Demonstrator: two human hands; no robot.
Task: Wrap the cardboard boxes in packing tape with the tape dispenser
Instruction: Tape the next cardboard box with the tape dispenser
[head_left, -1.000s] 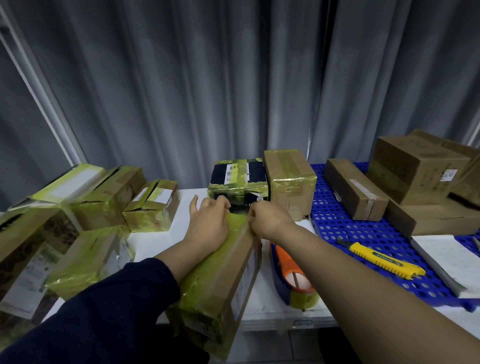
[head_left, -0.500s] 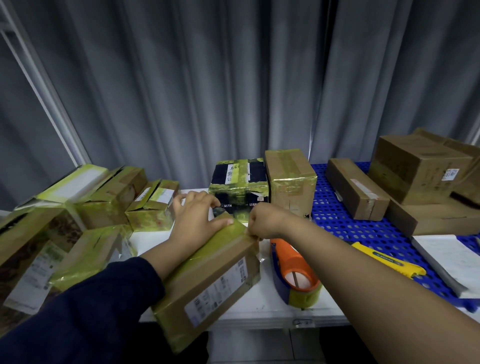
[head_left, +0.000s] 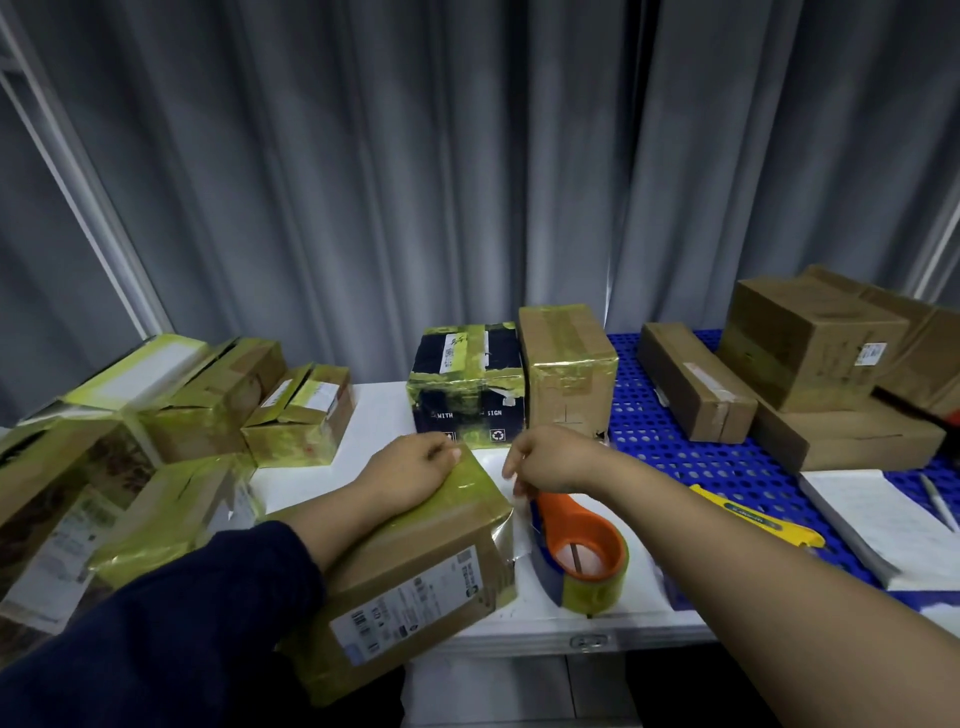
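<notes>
Gripping far end of box (head_left: 415, 561), left hand (head_left: 410, 470), long axis near-left to far-right, right hand (head_left: 550, 462) unclear

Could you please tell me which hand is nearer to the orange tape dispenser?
Right. The right hand hovers just above and behind the orange tape dispenser; the left hand rests on the tape-wrapped brown cardboard box beside it.

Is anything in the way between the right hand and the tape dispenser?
Nothing visible stands between them. The right hand hangs just above the far end of the tape dispenser, which lies on the white table beside the cardboard box, with only open air in the gap.
</notes>
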